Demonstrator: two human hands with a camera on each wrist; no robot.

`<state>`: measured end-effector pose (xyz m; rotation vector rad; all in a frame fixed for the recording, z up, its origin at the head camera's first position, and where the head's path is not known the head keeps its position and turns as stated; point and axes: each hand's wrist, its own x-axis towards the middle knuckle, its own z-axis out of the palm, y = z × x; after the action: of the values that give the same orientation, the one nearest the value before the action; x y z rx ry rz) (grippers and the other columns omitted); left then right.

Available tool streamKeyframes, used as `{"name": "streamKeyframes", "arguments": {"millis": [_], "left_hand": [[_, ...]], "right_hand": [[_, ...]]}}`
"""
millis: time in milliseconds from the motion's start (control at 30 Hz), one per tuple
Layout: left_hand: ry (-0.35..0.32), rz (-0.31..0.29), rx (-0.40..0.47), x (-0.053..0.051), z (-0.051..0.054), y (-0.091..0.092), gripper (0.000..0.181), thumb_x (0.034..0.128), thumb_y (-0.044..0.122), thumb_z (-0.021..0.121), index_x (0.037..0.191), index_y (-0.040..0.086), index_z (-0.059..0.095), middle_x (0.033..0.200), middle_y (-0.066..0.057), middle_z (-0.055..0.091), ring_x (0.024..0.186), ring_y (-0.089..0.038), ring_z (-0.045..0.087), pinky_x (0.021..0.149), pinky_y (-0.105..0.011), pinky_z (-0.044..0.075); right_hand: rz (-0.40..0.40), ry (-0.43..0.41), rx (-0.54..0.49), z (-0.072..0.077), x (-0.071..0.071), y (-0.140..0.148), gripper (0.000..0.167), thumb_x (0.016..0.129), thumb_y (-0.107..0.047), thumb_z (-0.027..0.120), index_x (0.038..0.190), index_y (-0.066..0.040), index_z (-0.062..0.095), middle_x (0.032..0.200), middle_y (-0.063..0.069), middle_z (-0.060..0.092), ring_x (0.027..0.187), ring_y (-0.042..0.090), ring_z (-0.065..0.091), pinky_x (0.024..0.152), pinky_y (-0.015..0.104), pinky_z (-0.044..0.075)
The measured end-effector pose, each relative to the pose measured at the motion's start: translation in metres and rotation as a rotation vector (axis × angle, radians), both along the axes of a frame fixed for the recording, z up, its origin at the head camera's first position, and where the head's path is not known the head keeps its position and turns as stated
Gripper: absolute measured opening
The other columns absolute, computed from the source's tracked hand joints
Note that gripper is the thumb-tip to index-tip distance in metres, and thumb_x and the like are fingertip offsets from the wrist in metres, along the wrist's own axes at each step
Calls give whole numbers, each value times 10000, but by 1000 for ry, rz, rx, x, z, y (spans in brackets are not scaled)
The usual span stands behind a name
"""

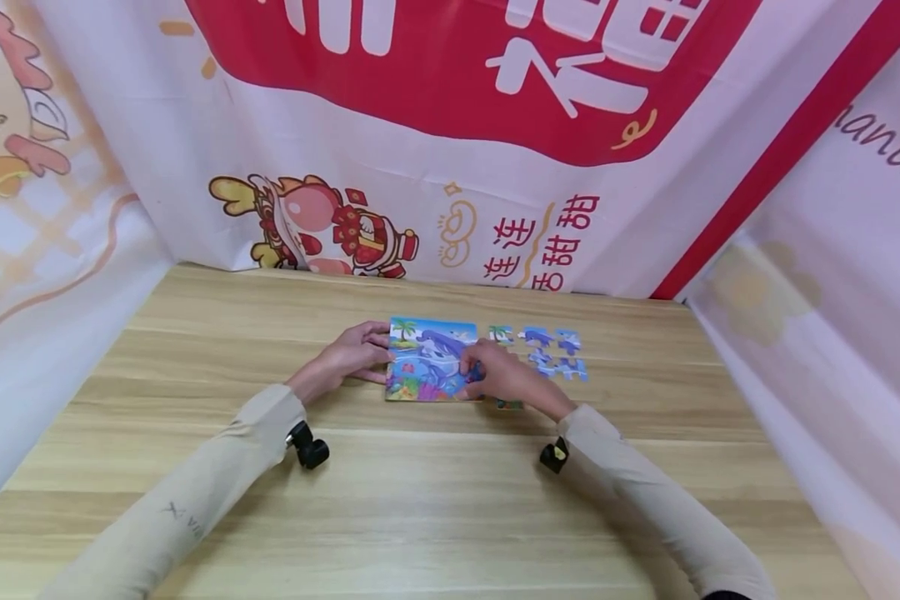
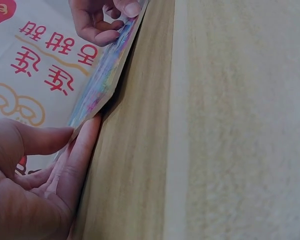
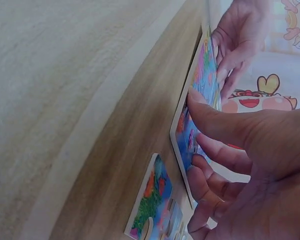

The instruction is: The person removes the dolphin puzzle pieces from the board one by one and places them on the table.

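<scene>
A dolphin jigsaw puzzle board [image 1: 423,367] with a palm tree and coral lies on the wooden table. My left hand [image 1: 356,354] holds the board's left edge. In the left wrist view, that hand's thumb [image 2: 50,140] meets the edge, with a finger low along its side. My right hand [image 1: 502,372] is over the board's lower right part. There the thumb and curled fingers are around a darker blue-and-red puzzle piece [image 1: 476,372], partly covered by the hand. In the right wrist view, the right thumb [image 3: 215,117] touches the picture near the board's edge.
Several loose puzzle pieces [image 1: 537,337] lie right of the board, some partly behind my right hand. One green-and-orange piece [image 3: 151,197] lies close to the board's edge. Behind the wooden table [image 1: 435,500] hangs a printed cloth [image 1: 420,150], with cloth sides at left and right.
</scene>
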<state>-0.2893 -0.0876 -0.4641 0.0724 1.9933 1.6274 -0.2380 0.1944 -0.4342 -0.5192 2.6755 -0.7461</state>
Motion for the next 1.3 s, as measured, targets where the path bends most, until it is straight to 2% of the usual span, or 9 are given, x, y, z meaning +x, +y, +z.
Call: {"name": "streamKeyframes", "arguments": {"millis": [200,433,567,767,833,933,1067,1300], "left_hand": [[-2,26,-41,-2,7,1,711,1013,14,636,1637,92,304,1449,-191,467,1116,-283,649,802,-362,692],[-108,29,47,-1,19,-11,678,1045,25,577,1645,67,266,1468,-262,484,1031,-254,685,827,-377,689],[-121,-6,76,1,23,-11,683,1062,51,558,1660,78,230,1449,-296,505,1061,-272,695,872,-390,680],[-58,7,58,1,18,-4,735,1003,-62,609,1638,39,253,1359,-244,515,986,-278,705,820,-402,691],[-27,7,29,2,16,-2,741,987,-72,635,1626,30,273,1297,-200,503,953,-266,694,798,-393,695],[5,-2,5,4,12,-1,741,982,-62,650,1621,29,287,1310,-197,484,974,-273,674,792,-389,696],[-1,2,9,5,11,-1,742,980,-47,661,1624,56,307,1407,-223,464,1036,-291,656,803,-391,695],[-31,34,23,5,11,1,749,966,-66,664,1619,62,322,1394,-195,481,1012,-246,648,802,-381,694]], "right_hand": [[-24,20,-19,-3,-1,-3,444,878,-231,870,1196,-61,610,1138,76,634,1036,220,587,913,377,580],[-16,9,-88,-5,-5,-7,425,876,-208,871,1163,-32,612,1098,94,641,1002,232,594,876,348,577],[-28,20,-81,-4,-6,-3,448,872,-212,874,1181,-41,598,1075,85,646,977,218,596,863,357,579],[-40,19,-77,-6,-4,0,456,882,-236,863,1210,-72,592,1096,78,645,996,218,599,870,378,585],[-38,21,-91,-7,-2,1,445,888,-225,857,1208,-79,585,1097,79,638,992,216,597,853,365,582],[-24,26,-136,-10,1,1,409,909,-174,833,1204,-64,572,1074,95,627,955,212,598,807,337,578],[-25,37,-190,-10,3,0,337,937,-90,789,1194,-42,578,1038,105,622,916,206,596,766,301,575],[-28,63,-313,-10,7,1,244,958,-22,741,1155,4,599,987,119,631,867,205,608,751,280,589]]}}
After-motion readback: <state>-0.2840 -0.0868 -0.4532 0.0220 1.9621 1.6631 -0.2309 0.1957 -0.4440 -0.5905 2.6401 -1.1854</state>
